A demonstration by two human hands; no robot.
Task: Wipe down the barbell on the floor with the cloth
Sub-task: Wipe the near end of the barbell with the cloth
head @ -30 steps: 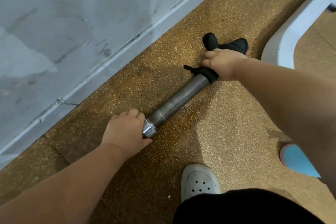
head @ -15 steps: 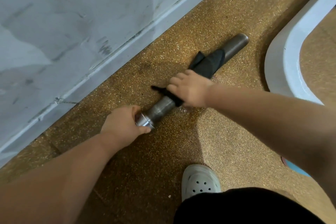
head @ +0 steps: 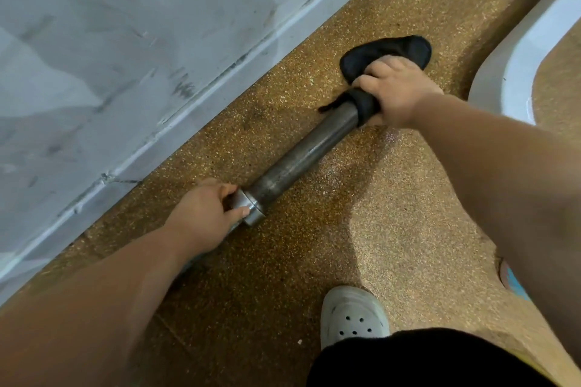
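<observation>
The right hand [head: 399, 91] is reached far out, arm nearly straight, fingers curled over the black cloth [head: 390, 52] and clamped with it round the far end of the barbell [head: 301, 157]. Loose cloth bunches just beyond the knuckles. Nearer the body, the left hand [head: 204, 217] grips the shaft right behind the shiny collar [head: 251, 209], thumb against the collar. The barbell lies on the speckled floor [head: 393, 214], slanting between both hands, near the grey wall [head: 125, 56]. A white clog [head: 353, 314] sits below the right forearm.
</observation>
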